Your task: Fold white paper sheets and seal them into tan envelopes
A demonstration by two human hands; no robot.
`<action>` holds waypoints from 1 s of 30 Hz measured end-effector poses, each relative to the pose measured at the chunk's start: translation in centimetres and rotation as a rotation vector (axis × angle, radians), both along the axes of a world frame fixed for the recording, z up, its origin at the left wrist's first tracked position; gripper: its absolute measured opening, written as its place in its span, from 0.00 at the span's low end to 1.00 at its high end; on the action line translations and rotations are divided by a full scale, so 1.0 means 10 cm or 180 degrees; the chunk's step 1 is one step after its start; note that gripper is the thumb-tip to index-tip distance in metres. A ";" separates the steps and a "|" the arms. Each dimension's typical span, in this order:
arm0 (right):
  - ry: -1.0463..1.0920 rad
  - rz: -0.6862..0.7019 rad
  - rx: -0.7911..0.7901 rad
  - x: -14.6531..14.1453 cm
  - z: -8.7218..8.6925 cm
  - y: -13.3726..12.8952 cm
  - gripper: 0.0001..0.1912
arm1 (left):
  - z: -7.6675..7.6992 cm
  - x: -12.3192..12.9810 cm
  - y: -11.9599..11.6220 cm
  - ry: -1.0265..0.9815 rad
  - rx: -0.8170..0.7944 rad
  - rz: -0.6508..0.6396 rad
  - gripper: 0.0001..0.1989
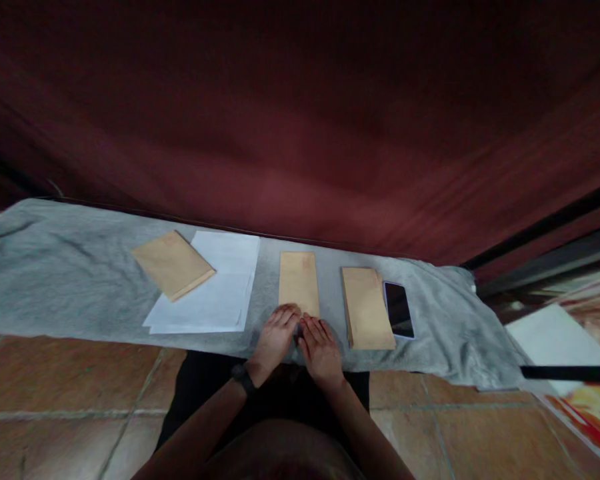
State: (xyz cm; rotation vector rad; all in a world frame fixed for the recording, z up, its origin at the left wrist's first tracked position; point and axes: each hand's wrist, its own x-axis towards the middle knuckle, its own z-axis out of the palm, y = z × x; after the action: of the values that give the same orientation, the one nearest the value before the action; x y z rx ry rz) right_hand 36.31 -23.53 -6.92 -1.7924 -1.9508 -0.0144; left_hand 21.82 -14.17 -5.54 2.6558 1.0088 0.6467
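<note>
Left hand (279,333): fingers together, angled inward, palm down | right hand (321,348): palm down, fingers slightly spread, pointing forward | fingertips: nearly meeting | forearms: bare, converging from both sides | left wrist (249,377): dark band around it | both grips: flattened, not curled

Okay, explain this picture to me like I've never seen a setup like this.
There is no robot here, just one picture from a camera worn on a person's head, looking forward and down. The bare arms at the bottom are that person's own. Both the left hand and the right hand press flat on the near end of the middle brown envelope; neither lifts anything. It lies on a long surface covered with grey cloth. Left of it, another envelope rests partly on white paper sheets. Right of it are a stack of envelopes and a phone.
</note>
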 end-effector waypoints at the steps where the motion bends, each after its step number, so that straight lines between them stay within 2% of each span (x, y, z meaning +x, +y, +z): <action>1: -0.0011 -0.0058 0.0030 -0.01 0.00 0.00 0.22 | 0.00 -0.01 -0.02 0.0056 0.0057 -0.0035 0.21; 4: -0.0011 -0.0224 0.0110 -0.02 0.00 0.03 0.22 | -0.02 -0.02 -0.12 0.0195 0.0189 -0.0127 0.24; 9: -0.0010 -0.0419 0.0114 -0.01 0.00 0.03 0.23 | -0.03 -0.07 -0.24 0.0419 0.0347 0.0035 0.25; 16: -0.0150 -0.0574 0.0043 0.10 0.00 -0.02 0.23 | -0.03 -0.10 -0.19 0.0573 0.0356 0.0146 0.24; 19: -0.0088 -0.0597 0.0086 0.10 -0.01 -0.02 0.23 | -0.08 0.04 -0.08 0.0678 0.0338 0.0060 0.25; 23: -0.0099 -0.0590 0.0108 0.09 -0.01 -0.02 0.24 | -0.12 0.35 0.19 0.0788 0.0295 -0.0039 0.27; 30: -0.0063 -0.0604 0.0107 0.09 0.07 -0.01 0.25 | -0.03 0.80 0.74 0.0980 0.0080 0.0101 0.29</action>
State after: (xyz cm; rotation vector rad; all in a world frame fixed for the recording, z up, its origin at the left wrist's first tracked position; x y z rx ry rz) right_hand 37.16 -23.63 -6.25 -1.9551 -1.7760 -0.1275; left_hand 29.83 -6.77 -5.84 2.8243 1.1270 0.2602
